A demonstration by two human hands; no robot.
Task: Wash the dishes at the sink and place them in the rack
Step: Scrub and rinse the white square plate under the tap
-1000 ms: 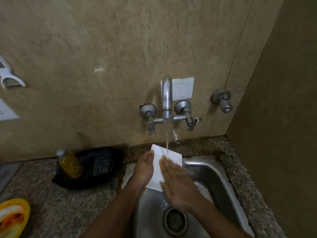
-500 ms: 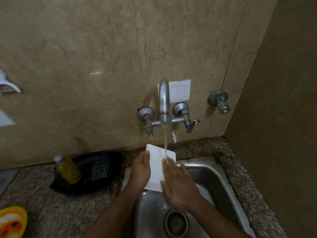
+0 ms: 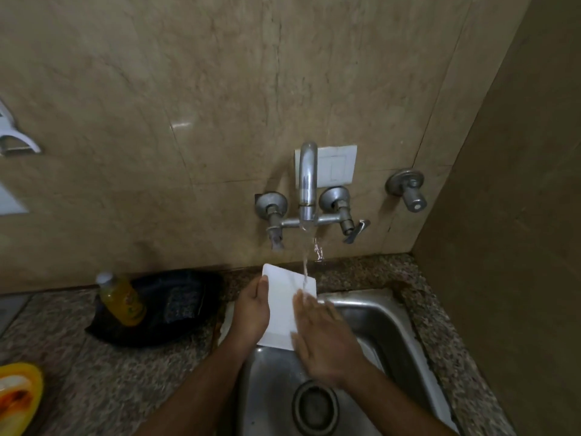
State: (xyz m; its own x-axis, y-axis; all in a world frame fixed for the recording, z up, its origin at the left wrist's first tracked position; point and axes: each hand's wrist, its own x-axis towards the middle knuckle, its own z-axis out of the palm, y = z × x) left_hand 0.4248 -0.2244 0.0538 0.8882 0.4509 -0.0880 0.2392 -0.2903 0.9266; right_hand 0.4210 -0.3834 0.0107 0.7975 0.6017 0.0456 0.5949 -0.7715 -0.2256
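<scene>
Low in the middle of the frame, a white rectangular plate is held over the steel sink, its long axis running from the lower frame up toward the tap, whose stream lands on its far right corner. The left hand grips its left edge. The right hand lies flat on its right side, fingers straight.

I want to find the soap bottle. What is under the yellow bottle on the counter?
The yellow bottle lies on a black bag, which rests on the granite counter. What the bag contains is hidden.
</scene>
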